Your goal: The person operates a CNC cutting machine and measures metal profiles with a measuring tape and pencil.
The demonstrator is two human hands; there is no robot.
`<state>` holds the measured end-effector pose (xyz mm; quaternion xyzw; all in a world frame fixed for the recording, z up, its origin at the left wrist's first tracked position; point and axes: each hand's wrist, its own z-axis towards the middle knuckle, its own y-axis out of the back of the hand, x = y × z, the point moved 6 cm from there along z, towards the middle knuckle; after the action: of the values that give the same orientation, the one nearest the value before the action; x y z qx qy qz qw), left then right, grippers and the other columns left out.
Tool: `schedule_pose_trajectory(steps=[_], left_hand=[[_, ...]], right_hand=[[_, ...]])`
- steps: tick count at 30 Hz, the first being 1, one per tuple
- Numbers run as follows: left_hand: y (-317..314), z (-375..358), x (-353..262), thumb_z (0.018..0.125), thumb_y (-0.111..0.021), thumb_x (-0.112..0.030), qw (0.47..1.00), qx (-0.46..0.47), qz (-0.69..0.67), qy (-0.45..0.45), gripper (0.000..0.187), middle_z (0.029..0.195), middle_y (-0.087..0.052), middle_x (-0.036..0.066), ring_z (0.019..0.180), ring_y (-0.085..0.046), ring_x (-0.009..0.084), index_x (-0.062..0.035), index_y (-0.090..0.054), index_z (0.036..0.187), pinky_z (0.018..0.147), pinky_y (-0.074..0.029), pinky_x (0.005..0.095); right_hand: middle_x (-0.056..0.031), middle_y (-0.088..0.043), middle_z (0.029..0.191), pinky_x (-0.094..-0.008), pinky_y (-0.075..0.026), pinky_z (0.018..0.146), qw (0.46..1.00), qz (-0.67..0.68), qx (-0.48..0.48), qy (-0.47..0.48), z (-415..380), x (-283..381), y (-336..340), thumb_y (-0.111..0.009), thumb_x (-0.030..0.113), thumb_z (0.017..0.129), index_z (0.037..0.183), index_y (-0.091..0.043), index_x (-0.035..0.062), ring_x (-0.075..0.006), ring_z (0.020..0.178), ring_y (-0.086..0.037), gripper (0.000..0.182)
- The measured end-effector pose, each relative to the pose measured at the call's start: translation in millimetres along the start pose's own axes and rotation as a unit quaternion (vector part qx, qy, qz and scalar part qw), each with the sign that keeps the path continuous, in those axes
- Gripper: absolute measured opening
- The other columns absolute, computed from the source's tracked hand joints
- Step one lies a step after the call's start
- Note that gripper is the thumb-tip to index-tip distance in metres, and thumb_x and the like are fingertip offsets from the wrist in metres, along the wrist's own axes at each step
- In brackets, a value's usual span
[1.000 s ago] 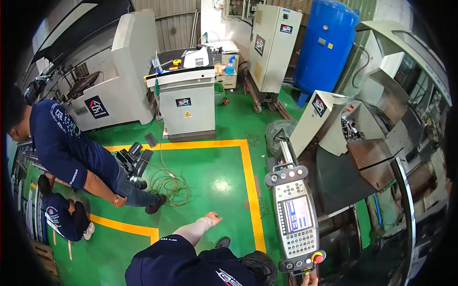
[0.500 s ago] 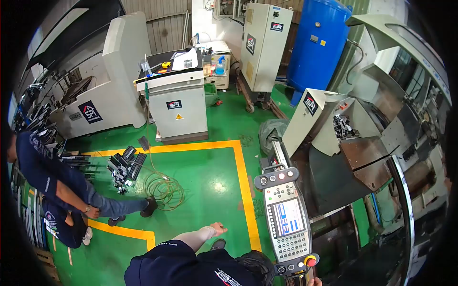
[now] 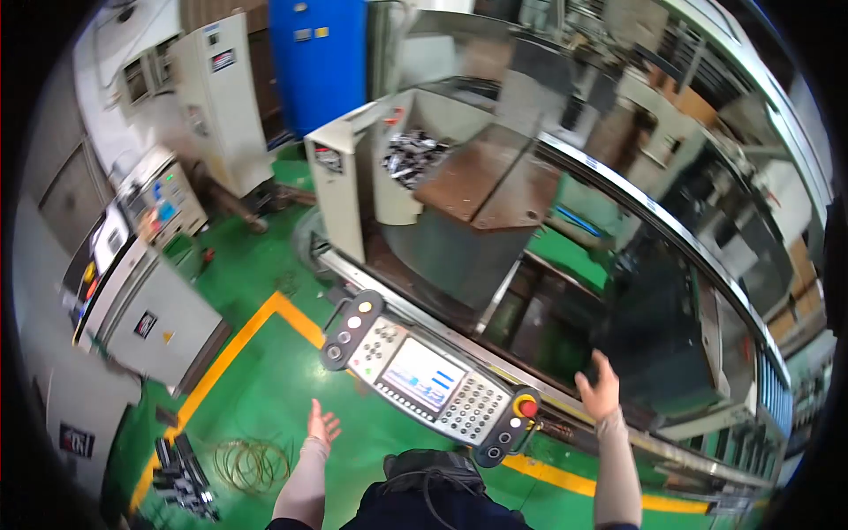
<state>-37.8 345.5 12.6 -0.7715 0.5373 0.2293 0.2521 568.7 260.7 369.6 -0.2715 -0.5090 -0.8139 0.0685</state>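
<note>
I see my right hand (image 3: 599,389) spread open, empty, reaching toward the grey pendant control panel with screen and keypad (image 3: 430,380) hanging before the machine. Rigid, weighty I judge; grip its side handle. My left hand (image 3: 321,426) hangs loose.

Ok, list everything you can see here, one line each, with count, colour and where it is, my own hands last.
control panel: one, grey with lit screen and red button, centre, between the hands
machine glass guard: one, dark, curved, right
machine housing: one, cream, upper centre
blue tank: one, top
cabinets: grey-white, along the left
floor: green with yellow lines
wire coil: one, lower left floor
left hand: open, empty, over the floor
right hand: open, empty, raised at the guard
</note>
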Motion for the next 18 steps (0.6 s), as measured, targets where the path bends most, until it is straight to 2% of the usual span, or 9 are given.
schedule_pose_trajectory(steps=[2, 5, 6, 8, 10, 11, 14, 16, 18], left_hand=[[-39, -3, -47, 0.078, -0.048, -0.081, 0.995, -0.005, -0.086, -0.048, 0.109, 0.156, -0.020, 0.020, 0.138, -0.031, 0.0417, -0.0159, -0.004, 0.154, 0.106, -0.027, 0.0587], [-90, 6, -103, 0.078, -0.048, -0.081, 0.982, 0.008, -0.169, -0.079, 0.110, 0.158, -0.011, 0.018, 0.140, -0.026, 0.0440, -0.0170, -0.002, 0.154, 0.108, -0.022, 0.0612], [-105, 9, -114, 0.080, -0.048, -0.079, 0.976, -0.037, -0.202, -0.076, 0.104, 0.156, -0.021, 0.018, 0.140, -0.028, 0.0381, -0.0160, -0.011, 0.154, 0.111, -0.018, 0.0586], [-120, 45, -123, 0.086, -0.048, -0.070, 0.959, 0.031, -0.242, -0.141, 0.088, 0.144, -0.043, 0.017, 0.132, -0.043, 0.0314, -0.0094, -0.031, 0.147, 0.109, -0.029, 0.0526], [-116, 80, -120, 0.092, -0.047, -0.059, 0.934, -0.009, -0.305, -0.186, 0.070, 0.128, -0.058, 0.014, 0.117, -0.057, 0.0271, -0.0026, -0.047, 0.135, 0.102, -0.042, 0.0456], [-142, 39, -134, 0.094, -0.048, -0.052, 0.925, -0.057, -0.326, -0.185, 0.064, 0.123, -0.061, 0.014, 0.106, -0.063, 0.0286, 0.0015, -0.051, 0.128, 0.094, -0.049, 0.0420], [-134, 54, -125, 0.094, -0.047, -0.053, 0.892, -0.133, -0.369, -0.224, 0.062, 0.122, -0.062, 0.013, 0.104, -0.064, 0.0293, -0.0014, -0.054, 0.127, 0.095, -0.049, 0.0415], [-129, 62, -121, 0.094, -0.048, -0.051, 0.886, -0.098, -0.386, -0.239, 0.060, 0.120, -0.063, 0.014, 0.103, -0.064, 0.0292, -0.0009, -0.055, 0.125, 0.094, -0.051, 0.0417], [-119, 59, -116, 0.093, -0.052, -0.049, 0.891, -0.156, -0.349, -0.245, 0.056, 0.113, -0.065, 0.015, 0.098, -0.066, 0.0277, -0.0010, -0.057, 0.121, 0.091, -0.052, 0.0394]], right_hand=[[-0.0256, -0.053, 0.132, -0.0418, -0.041, 0.104, 0.998, -0.051, 0.002, 0.026, 47, -11, 17, -0.072, 0.017, 0.077, 0.135, -0.044, -0.0039, -0.0397, 0.122, -0.052, 0.068], [-0.0227, -0.042, 0.143, -0.0402, -0.035, 0.109, 0.993, -0.111, 0.009, 0.033, 134, -39, 35, -0.073, 0.021, 0.077, 0.143, -0.034, -0.0003, -0.0368, 0.132, -0.042, 0.080], [-0.0205, -0.039, 0.146, -0.0394, -0.035, 0.110, 0.991, -0.129, 0.007, 0.030, 168, -54, 37, -0.074, 0.023, 0.076, 0.145, -0.031, 0.0017, -0.0354, 0.134, -0.039, 0.084], [-0.0194, -0.037, 0.148, -0.0388, -0.034, 0.111, 0.981, -0.187, -0.013, 0.047, 239, -90, 44, -0.075, 0.024, 0.074, 0.147, -0.028, 0.0040, -0.0338, 0.136, -0.037, 0.090], [-0.0197, -0.032, 0.151, -0.0397, -0.034, 0.111, 0.971, -0.235, -0.031, 0.033, 318, -135, 45, -0.080, 0.025, 0.069, 0.149, -0.026, 0.0087, -0.0343, 0.139, -0.033, 0.098], [-0.0195, -0.031, 0.152, -0.0399, -0.034, 0.111, 0.964, -0.255, -0.053, 0.044, 355, -155, 43, -0.082, 0.028, 0.067, 0.150, -0.026, 0.0102, -0.0359, 0.138, -0.034, 0.101], [-0.0203, -0.032, 0.151, -0.0416, -0.037, 0.109, 0.934, -0.349, -0.074, 0.008, 452, -188, 44, -0.085, 0.026, 0.063, 0.149, -0.030, 0.0124, -0.0380, 0.136, -0.037, 0.103], [-0.0202, -0.034, 0.150, -0.0434, -0.037, 0.109, 0.926, -0.371, -0.046, -0.046, 502, -213, 35, -0.087, 0.026, 0.061, 0.147, -0.035, 0.0178, -0.0370, 0.135, -0.038, 0.102], [-0.0145, -0.054, 0.130, -0.0463, -0.042, 0.101, 0.935, -0.347, -0.077, 0.002, 523, -233, 22, -0.087, 0.024, 0.058, 0.139, -0.045, 0.0207, -0.0330, 0.122, -0.051, 0.091]])
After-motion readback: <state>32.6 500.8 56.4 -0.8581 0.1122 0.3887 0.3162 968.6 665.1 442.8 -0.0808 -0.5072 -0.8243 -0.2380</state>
